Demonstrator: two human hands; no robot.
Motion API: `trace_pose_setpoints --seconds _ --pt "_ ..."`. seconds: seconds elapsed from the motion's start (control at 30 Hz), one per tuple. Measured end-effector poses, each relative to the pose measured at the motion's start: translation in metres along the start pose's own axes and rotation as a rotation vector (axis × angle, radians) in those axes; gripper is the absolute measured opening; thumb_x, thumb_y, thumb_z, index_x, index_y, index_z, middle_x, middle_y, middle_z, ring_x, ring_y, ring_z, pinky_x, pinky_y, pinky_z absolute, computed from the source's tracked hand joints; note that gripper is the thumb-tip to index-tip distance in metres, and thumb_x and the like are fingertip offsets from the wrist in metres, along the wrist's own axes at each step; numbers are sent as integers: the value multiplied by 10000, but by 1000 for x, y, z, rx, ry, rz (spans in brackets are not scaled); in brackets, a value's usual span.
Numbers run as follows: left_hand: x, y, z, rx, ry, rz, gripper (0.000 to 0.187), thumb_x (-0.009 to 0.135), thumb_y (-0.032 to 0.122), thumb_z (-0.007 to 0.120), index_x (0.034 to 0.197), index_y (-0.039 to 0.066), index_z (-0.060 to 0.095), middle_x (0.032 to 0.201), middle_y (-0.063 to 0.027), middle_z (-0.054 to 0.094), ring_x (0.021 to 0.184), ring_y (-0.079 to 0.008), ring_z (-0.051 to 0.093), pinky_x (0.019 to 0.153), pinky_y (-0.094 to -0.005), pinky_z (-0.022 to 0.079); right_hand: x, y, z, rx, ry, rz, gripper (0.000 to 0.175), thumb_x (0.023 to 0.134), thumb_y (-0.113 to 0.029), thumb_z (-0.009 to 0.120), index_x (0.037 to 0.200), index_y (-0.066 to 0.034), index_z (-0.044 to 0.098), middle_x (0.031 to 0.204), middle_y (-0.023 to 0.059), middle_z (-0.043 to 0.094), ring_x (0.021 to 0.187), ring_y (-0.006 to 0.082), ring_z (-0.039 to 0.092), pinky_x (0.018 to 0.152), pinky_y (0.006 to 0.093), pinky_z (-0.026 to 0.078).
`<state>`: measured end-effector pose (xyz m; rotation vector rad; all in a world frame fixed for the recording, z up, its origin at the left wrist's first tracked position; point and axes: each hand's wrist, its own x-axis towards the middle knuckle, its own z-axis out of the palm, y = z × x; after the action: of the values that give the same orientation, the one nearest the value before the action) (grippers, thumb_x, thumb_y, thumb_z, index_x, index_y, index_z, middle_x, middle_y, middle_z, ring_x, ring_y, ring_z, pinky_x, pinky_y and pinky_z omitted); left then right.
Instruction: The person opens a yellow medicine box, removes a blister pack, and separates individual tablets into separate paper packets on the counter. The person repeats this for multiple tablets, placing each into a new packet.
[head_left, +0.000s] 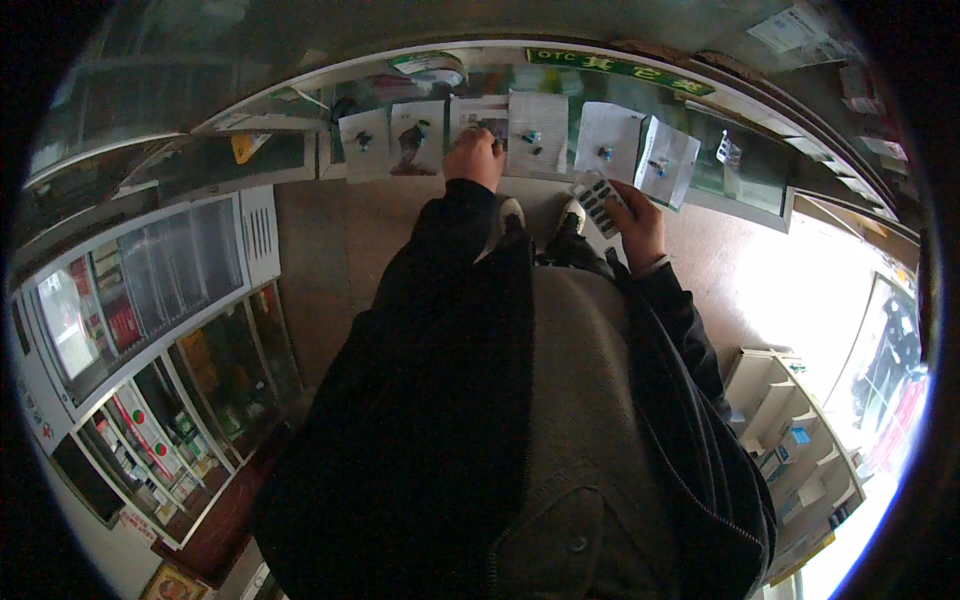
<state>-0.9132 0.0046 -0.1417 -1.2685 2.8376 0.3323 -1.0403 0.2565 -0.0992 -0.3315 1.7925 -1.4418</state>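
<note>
My right hand (640, 221) holds a blister pack (598, 204) of dark capsules, just off the front edge of the glass counter (739, 176). My left hand (474, 160) is over the third paper sheet (466, 109) from the left, its fingers drawn together. Whether a capsule sits between those fingertips is hidden. Small heaps of capsules and pills lie on the other sheets: the far-left sheet (363, 161), a sheet with a dark printed picture (417, 154), a text-covered sheet (551, 120), a white sheet (609, 124) and a creased right-hand sheet (679, 180).
A crumpled foil blister piece (726, 152) lies right of the sheets. A green sign strip (619, 69) runs along the counter's back. Glass-fronted cabinets (184, 259) stand to my left, a shelf unit with boxes (795, 450) behind me on the right. My shoes (513, 214) are by the counter base.
</note>
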Motion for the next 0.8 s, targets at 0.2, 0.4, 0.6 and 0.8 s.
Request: trace_pose_setpoints --seconds 0.2,0.4,0.6,0.8 --pt "0 1 -2 21 56 65 162 804 259 692 885 123 658 869 -80 637 779 -303 655 648 -435 538 0 5 -1 42 14 -20 321 899 -81 623 1203 23 623 1074 87 684 957 147 629 843 286 504" --pt "-7 25 -5 -133 58 195 137 823 267 691 890 149 680 872 -55 665 750 -294 654 603 -419 518 0 7 -2 56 16 -13 323 896 -103 625 1195 21 630 1066 87 688 960 154 630 849 299 503" --pt "-9 26 -14 -299 126 213 205 875 267 669 1040 151 703 974 -64 690 782 -261 670 650 -375 530 3 8 -2 24 39 -35 337 884 -107 636 1195 23 630 1070 90 689 963 152 628 849 304 502" --pt "-40 56 -29 -1347 -500 -76 341 1017 275 505 1249 40 590 1027 -23 672 835 -131 654 691 -270 533 -1 -11 2 134 -51 -53 326 872 -82 654 1176 33 637 1051 84 691 925 132 628 817 295 520"
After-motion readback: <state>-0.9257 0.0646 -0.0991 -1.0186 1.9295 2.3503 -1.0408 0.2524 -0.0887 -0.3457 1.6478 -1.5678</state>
